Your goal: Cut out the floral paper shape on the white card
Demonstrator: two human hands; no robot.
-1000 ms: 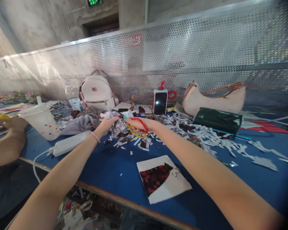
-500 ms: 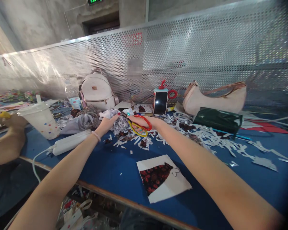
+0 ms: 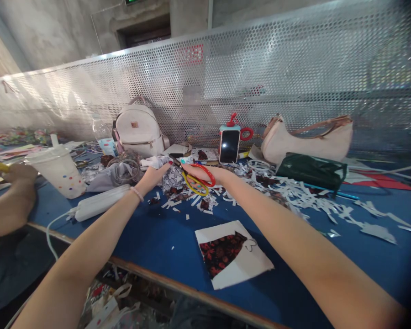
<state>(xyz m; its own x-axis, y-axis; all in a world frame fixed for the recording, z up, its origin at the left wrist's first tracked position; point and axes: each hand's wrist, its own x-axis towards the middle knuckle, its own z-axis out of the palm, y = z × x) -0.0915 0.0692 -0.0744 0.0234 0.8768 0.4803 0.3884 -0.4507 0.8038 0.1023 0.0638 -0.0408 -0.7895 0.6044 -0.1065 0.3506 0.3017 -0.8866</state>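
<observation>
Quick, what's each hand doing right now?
Left hand: closed on the patterned paper piece, holding it up off the blue table.
Right hand: fingers through the red and yellow scissors, gripping them.

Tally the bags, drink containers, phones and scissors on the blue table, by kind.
Bags: 2, white backpack and beige shoulder bag
Drink containers: 2, dotted cup and water bottle
Phones: 1, phone
Scissors: 1, scissors in the right hand
Total: 6

The scissors (image 3: 197, 179) have glossy red and yellow plastic handles. Paper scraps (image 3: 294, 194) litter the matt blue table cover (image 3: 157, 237). Perforated shiny metal screen (image 3: 294, 73) spans the upper frame; the phone (image 3: 229, 146) looks glassy.
</observation>
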